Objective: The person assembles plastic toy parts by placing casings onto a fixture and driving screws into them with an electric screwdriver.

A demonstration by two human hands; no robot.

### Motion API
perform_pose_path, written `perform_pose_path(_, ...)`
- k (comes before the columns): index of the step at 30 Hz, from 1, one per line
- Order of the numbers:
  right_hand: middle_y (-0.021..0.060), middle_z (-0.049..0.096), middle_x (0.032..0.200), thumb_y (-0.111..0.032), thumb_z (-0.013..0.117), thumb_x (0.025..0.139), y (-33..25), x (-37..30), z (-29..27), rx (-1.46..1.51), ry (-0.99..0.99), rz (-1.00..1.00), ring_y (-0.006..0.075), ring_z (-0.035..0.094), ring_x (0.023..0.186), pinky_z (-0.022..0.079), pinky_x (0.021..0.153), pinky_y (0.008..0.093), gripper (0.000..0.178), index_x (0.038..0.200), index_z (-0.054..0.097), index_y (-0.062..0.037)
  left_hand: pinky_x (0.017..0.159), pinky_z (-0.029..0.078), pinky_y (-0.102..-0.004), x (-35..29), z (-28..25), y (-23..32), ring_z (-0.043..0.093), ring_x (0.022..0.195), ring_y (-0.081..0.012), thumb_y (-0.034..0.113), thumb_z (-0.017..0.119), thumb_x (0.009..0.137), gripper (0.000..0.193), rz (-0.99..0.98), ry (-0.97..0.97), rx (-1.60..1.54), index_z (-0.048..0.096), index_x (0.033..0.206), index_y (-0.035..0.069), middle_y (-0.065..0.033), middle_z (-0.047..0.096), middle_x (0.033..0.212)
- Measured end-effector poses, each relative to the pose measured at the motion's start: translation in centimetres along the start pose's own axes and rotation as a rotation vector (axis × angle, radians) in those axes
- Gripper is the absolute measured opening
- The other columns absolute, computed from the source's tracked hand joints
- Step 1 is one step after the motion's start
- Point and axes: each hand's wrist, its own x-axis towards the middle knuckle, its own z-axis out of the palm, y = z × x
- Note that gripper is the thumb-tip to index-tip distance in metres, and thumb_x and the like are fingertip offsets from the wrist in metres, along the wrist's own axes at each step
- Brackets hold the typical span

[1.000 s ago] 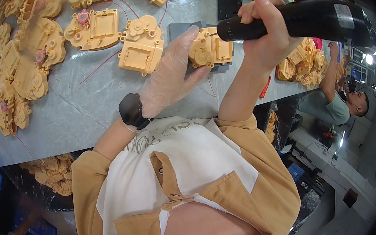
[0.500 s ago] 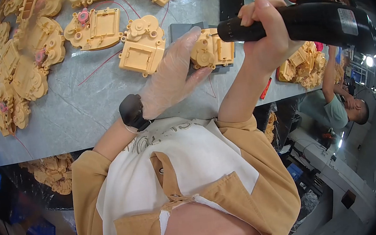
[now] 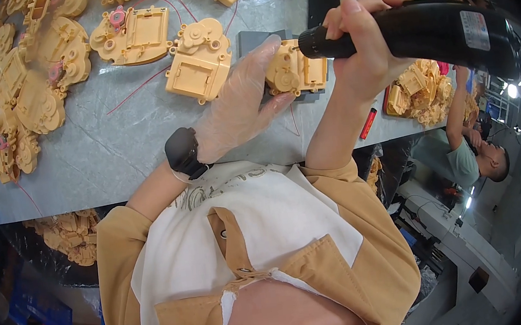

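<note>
My left hand (image 3: pixel 234 100), in a clear plastic glove, steadies a yellow plastic housing (image 3: pixel 284 73). Its thumb lies along the near edge and its fingers along the left side. Under the housing is a dark grey block (image 3: pixel 253 40), partly covered. My right hand (image 3: pixel 368 44) is bare and wrapped round a black electric screwdriver (image 3: pixel 431 29). The screwdriver lies almost sideways, its nose over the top of the housing and its bit close to the upper edge; whether it sits in a screw is too small to tell. A similar housing (image 3: pixel 198 63) lies just left of my gloved hand.
More yellow housings (image 3: pixel 47 90), some with pink round parts and red wires, crowd the grey table (image 3: pixel 109 128) at left and back. A heap of yellow parts (image 3: pixel 420 93) stands at right, near a red marker-like stick (image 3: pixel 368 124). Another person (image 3: pixel 468 155) sits beyond it.
The screwdriver's nose has come slightly left, nearer the housing, and less of its bit shows. My left hand keeps its place on the housing. The view has shifted a little.
</note>
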Motion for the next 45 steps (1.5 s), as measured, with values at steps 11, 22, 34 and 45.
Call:
perform_pose_path(11, 0.0003, 0.040, 0.062, -0.014, 0.047, 0.076, -5.5, -2.9, -5.1, 0.454, 0.219, -0.165, 0.0135, 0.041, 0.052, 0.040, 0.062, 0.0315, 0.007, 0.076, 0.048, -0.0075, 0.087, 0.044, -0.0332, 3.0, 0.1, 0.7, 0.053, 0.103, -0.0269, 0.019, 0.069, 0.076, 0.070, -0.072, 0.060, 0.297, 0.030, 0.131, -0.001, -0.0194, 0.048, 0.117)
perform_pose_path(22, -0.0008, 0.037, 0.064, -0.013, 0.046, 0.082, -7.2, -3.8, -10.2, 0.376, 0.272, -0.234, 0.0126, 0.039, 0.055, 0.034, 0.064, 0.0321, 0.025, 0.107, 0.047, -0.0112, 0.093, 0.043, -0.0376, -17.6, -15.5, 7.0, 0.053, 0.106, -0.0231, 0.010, 0.048, 0.088, 0.038, -0.345, 1.282, -0.761, 0.041, 0.123, -0.004, -0.0146, 0.051, 0.119)
perform_pose_path(34, 0.0020, 0.040, 0.065, -0.008, 0.045, 0.080, -6.6, -5.0, -8.2, 0.428, 0.200, -0.083, 0.0142, 0.042, 0.054, 0.038, 0.063, 0.0341, 0.036, 0.115, 0.042, -0.0126, 0.101, 0.031, -0.0446, 0.4, -9.7, 5.4, 0.039, 0.119, -0.0362, -0.010, 0.051, 0.066, 0.069, 0.144, -0.263, 1.070, 0.043, 0.129, 0.015, -0.0190, 0.042, 0.128)
perform_pose_path(45, 0.0026, 0.041, 0.062, -0.007, 0.047, 0.078, -7.0, -7.1, -11.7, 0.289, 0.433, -0.104, 0.0147, 0.043, 0.051, 0.039, 0.059, 0.0352, 0.041, 0.117, 0.037, -0.0113, 0.065, 0.049, -0.0303, 4.7, -10.0, 4.7, 0.059, 0.074, -0.0148, 0.022, 0.073, 0.072, 0.041, -0.270, -0.450, 0.045, 0.049, 0.101, 0.006, -0.0061, 0.058, 0.081)
